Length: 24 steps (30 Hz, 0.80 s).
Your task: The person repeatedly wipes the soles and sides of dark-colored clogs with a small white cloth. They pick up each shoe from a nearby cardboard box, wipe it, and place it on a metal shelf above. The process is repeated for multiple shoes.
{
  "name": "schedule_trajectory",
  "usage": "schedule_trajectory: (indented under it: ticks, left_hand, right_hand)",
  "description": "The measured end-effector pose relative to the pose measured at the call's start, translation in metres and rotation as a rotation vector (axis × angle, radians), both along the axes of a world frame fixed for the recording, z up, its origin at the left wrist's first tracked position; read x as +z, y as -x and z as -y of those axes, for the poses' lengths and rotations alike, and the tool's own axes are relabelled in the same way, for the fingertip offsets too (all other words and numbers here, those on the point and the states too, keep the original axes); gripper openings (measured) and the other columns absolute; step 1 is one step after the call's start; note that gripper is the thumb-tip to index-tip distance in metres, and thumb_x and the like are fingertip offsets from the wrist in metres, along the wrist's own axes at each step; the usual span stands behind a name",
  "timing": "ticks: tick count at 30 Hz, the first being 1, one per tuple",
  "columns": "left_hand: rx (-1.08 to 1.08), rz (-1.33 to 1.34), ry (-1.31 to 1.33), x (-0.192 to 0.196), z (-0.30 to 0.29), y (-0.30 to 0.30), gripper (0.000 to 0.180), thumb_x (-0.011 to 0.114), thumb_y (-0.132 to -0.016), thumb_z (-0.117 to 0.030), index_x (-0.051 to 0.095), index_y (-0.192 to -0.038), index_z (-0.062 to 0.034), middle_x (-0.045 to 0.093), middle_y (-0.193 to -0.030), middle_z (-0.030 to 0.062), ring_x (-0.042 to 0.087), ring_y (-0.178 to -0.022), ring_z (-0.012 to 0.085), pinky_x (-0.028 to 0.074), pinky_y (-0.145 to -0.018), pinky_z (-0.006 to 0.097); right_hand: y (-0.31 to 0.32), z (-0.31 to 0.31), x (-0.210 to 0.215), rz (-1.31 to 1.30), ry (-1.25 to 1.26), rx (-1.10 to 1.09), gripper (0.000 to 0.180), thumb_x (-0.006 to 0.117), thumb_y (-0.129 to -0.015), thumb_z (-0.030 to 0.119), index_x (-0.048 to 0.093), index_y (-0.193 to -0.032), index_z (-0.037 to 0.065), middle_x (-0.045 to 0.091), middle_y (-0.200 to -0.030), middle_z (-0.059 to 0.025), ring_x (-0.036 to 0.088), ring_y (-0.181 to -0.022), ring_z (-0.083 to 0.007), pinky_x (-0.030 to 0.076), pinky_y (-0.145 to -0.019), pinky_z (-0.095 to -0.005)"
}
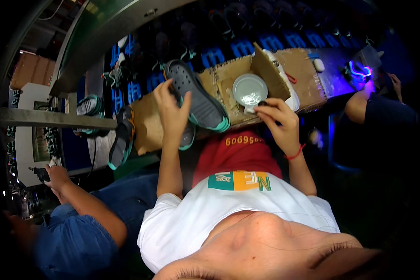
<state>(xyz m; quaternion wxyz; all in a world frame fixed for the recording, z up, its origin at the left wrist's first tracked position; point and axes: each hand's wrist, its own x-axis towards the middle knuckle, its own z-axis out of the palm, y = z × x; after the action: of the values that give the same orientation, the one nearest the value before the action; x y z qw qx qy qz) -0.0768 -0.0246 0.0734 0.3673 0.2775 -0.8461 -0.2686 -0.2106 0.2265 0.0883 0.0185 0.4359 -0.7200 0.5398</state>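
Observation:
A grey shoe with teal trim and a row of holes (198,100) lies slantwise on the cardboard-covered bench. My left hand (172,109) is at its left side, fingers and thumb apart; the thumb passes over the shoe and nothing shows in the grasp. Part of a second grey-and-teal shoe (187,136) shows below it. To the right, a round bowl of whitish liquid (250,89) stands in an open cardboard box (271,74). My right hand (281,120) pinches a small dark-and-white tool (251,109) at the bowl's near rim; its exact kind is unclear.
Another dark shoe (122,137) lies left on the cardboard. Behind, blue racks (212,57) carry several shoes. A co-worker's hand (58,177) holds a dark tool at left. On the right, another person sits by a purple-lit shoe (359,71). A metal bar (56,119) crosses at left.

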Motion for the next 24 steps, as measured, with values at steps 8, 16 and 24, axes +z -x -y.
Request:
schedule_trajectory:
  ticks: [8, 16, 24]
  left_hand:
    - [-0.043, 0.039, -0.456, -0.064, -0.042, -0.050, 0.080, 0.079, -0.079, -0.010, 0.028, -0.140, 0.0003, 0.034, -0.130, 0.0148, 0.062, -0.085, 0.0177, 0.053, -0.069, 0.025]
    - [-0.067, -0.126, -0.957, -0.065, -0.026, -0.041, 0.077, 0.070, -0.075, 0.003, 0.027, -0.138, 0.0038, 0.043, -0.130, 0.0181, 0.064, -0.091, 0.0216, 0.056, -0.074, 0.031]
    - [-0.481, -0.803, -1.694, -0.038, -0.031, -0.039, 0.066, 0.048, -0.091, -0.044, 0.039, -0.143, -0.0032, 0.048, -0.138, 0.0206, 0.052, -0.122, 0.0395, 0.044, -0.101, 0.050]
  right_hand:
    - [0.036, 0.048, -0.049, -0.322, -0.190, -0.101, 0.014, 0.070, -0.080, 0.009, 0.073, -0.094, 0.009, 0.064, -0.095, -0.0121, 0.063, -0.087, -0.0307, 0.051, -0.074, -0.0382]
    - [0.062, 0.076, -0.082, -0.377, -0.254, -0.010, 0.012, 0.069, -0.078, 0.011, 0.074, -0.090, 0.011, 0.064, -0.096, -0.0102, 0.063, -0.091, -0.0300, 0.052, -0.077, -0.0401]
    - [0.064, 0.076, -0.085, -0.410, -0.304, 0.022, 0.013, 0.068, -0.079, 0.010, 0.074, -0.090, 0.010, 0.064, -0.093, -0.0100, 0.064, -0.089, -0.0305, 0.052, -0.077, -0.0411]
